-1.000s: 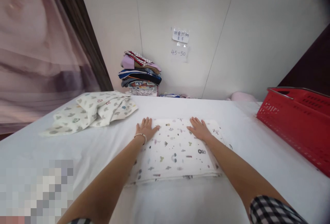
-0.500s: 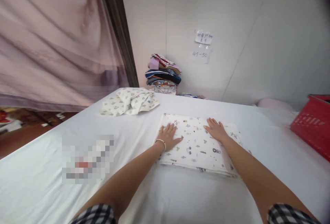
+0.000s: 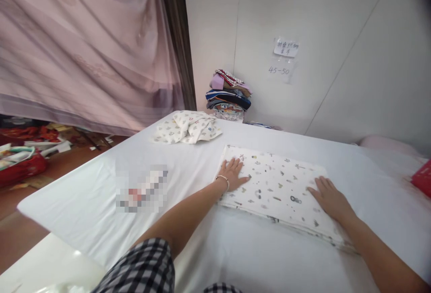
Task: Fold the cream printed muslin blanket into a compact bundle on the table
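Observation:
A folded white cloth with small printed motifs lies flat on the white-covered table, its layers showing along the near edge. My left hand, with a bracelet at the wrist, rests on the cloth's left end, fingers spread. On its right end lies my right hand, flat with the fingers stretched out. Farther back on the left is a crumpled white printed cloth, apart from both hands.
A pixelated object lies on the table left of my left arm. Behind the table's far edge stands a stack of folded fabrics. A red container is at the right edge; a pink curtain hangs at the left.
My right hand has slid right across the cloth to its right end, and the hands are farther apart. My left hand stays on the left end. The view has turned left.

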Tool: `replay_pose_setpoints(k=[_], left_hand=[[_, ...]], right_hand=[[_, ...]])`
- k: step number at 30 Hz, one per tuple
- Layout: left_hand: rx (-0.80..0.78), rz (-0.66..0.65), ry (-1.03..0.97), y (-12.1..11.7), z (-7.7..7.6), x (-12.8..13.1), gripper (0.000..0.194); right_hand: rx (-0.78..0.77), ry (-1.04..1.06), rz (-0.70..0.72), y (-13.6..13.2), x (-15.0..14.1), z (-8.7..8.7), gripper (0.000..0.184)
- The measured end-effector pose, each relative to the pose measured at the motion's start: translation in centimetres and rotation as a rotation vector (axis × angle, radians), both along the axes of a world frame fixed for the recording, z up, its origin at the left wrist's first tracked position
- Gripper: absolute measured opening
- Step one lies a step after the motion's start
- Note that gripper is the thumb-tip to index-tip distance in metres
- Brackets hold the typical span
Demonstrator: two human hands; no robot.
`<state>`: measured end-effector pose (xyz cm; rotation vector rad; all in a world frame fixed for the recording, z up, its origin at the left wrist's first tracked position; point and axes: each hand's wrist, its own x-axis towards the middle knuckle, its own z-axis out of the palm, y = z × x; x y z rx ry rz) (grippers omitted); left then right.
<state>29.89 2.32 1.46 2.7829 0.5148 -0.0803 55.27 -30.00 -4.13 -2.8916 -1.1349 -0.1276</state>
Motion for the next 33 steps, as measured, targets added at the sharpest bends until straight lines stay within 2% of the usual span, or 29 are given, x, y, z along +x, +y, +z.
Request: replay_pose_setpoints(k=[3, 7, 12, 21, 26, 33], left_hand=[[-0.048, 0.123, -0.073, 1.0, 0.2, 0.2, 0.069], [-0.045, 0.446, -0.160, 3.9, 0.8, 0.0, 0.047], [-0.101, 0.634, -0.122, 6.8, 0.6, -0.5, 0.033], [-0.129, 0.715, -0.124, 7.3, 0.3, 1.0, 0.030], [-0.113, 0.711, -0.109, 7.3, 0.4, 1.5, 0.030], [-0.060, 0.711, -0.099, 7.1, 0.2, 1.5, 0.028]], right_hand=[[0.048, -0.007, 0.025, 0.1, 0.1, -0.6, 0.066], [0.065, 0.020, 0.034, 0.4, 0.1, -0.4, 0.067], [0.083, 0.032, 0.066, 0.3, 0.2, -0.4, 0.068], [0.074, 0.026, 0.124, 0.0, 0.3, -0.5, 0.064], [0.077, 0.036, 0.076, 0.0, 0.3, -0.6, 0.068], [0.047, 0.044, 0.150, -0.3, 0.6, -0.4, 0.062]])
